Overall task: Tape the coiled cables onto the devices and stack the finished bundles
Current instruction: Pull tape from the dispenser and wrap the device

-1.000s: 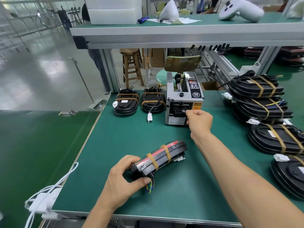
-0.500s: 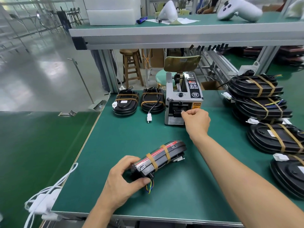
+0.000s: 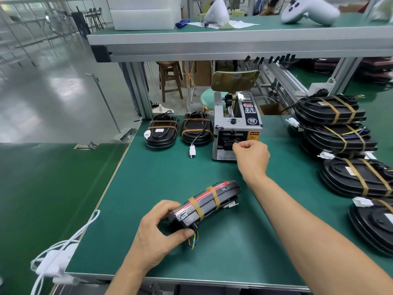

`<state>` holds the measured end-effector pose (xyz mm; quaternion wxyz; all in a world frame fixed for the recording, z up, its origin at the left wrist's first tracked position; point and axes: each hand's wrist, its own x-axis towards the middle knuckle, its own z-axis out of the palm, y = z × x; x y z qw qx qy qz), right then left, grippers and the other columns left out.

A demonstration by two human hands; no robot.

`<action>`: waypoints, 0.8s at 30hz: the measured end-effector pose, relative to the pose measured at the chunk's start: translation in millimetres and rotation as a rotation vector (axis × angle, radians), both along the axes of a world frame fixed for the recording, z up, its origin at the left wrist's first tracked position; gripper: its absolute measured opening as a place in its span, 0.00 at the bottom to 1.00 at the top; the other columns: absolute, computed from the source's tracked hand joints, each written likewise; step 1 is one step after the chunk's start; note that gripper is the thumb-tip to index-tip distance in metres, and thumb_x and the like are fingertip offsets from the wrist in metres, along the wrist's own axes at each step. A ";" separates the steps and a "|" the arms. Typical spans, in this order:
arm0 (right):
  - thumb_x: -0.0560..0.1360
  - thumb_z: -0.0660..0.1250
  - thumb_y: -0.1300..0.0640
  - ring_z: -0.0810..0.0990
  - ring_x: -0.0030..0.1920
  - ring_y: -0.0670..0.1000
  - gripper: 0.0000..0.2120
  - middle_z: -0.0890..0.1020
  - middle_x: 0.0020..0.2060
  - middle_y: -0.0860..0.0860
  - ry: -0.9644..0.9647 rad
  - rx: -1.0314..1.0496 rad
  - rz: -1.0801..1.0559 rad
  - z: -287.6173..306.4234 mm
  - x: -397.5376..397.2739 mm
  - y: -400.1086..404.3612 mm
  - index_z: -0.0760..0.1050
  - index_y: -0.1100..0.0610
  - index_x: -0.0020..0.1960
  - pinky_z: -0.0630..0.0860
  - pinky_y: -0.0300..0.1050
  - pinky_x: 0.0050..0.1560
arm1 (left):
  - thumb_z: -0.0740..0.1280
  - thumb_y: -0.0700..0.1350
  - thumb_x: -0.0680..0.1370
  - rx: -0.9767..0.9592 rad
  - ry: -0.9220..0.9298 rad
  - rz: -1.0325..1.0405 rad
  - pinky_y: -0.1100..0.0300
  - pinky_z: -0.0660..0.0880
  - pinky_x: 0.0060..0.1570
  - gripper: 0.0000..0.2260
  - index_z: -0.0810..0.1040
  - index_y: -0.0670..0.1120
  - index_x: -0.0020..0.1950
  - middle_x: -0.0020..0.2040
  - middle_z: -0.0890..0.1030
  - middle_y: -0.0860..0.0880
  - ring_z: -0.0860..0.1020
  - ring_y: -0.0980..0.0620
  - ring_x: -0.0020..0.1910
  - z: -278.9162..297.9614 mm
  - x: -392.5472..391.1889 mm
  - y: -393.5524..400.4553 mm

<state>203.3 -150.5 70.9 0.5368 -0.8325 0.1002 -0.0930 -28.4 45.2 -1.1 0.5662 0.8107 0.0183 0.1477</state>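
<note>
A black device with a red stripe (image 3: 209,199) stands on its edge on the green mat, with two brown tape bands around it and coloured wires hanging from its near end. My left hand (image 3: 158,232) grips that near end. My right hand (image 3: 251,155) is at the outlet of the grey tape dispenser (image 3: 236,126), thumb and finger pinched together at the slot; whether tape is between them is too small to tell. Taped black bundles (image 3: 336,128) are stacked at the right.
Two more taped devices (image 3: 161,132) (image 3: 196,128) lie left of the dispenser, one with a white plug (image 3: 192,151) trailing. White cables (image 3: 55,256) hang off the front left corner. A metal shelf (image 3: 234,41) spans overhead. More black devices (image 3: 374,224) lie at the right edge.
My right hand has shifted left along the dispenser's front to its outlet slot. My left hand and the device have stayed put.
</note>
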 end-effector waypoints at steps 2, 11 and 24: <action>0.75 0.72 0.56 0.83 0.46 0.52 0.10 0.83 0.36 0.42 0.015 0.039 -0.012 -0.7 0.6 1.7 0.82 0.50 0.35 0.80 0.49 0.52 | 0.83 0.64 0.70 0.002 0.001 0.000 0.34 0.78 0.59 0.25 0.83 0.53 0.60 0.55 0.83 0.46 0.83 0.40 0.55 0.3 0.1 -0.1; 0.70 0.66 0.63 0.81 0.41 0.49 0.12 0.83 0.31 0.45 0.061 0.204 -0.051 -1.2 1.5 5.2 0.77 0.54 0.29 0.79 0.45 0.43 | 0.83 0.64 0.70 0.001 0.003 -0.002 0.33 0.77 0.59 0.25 0.84 0.52 0.61 0.55 0.83 0.46 0.83 0.40 0.56 0.9 0.4 0.3; 0.73 0.67 0.61 0.72 0.33 0.49 0.08 0.75 0.28 0.52 0.087 0.333 -0.055 -10.3 -3.7 0.2 0.77 0.57 0.34 0.73 0.40 0.34 | 0.82 0.64 0.70 0.017 0.004 -0.004 0.34 0.78 0.59 0.26 0.84 0.52 0.61 0.55 0.83 0.46 0.83 0.40 0.56 0.3 0.6 0.5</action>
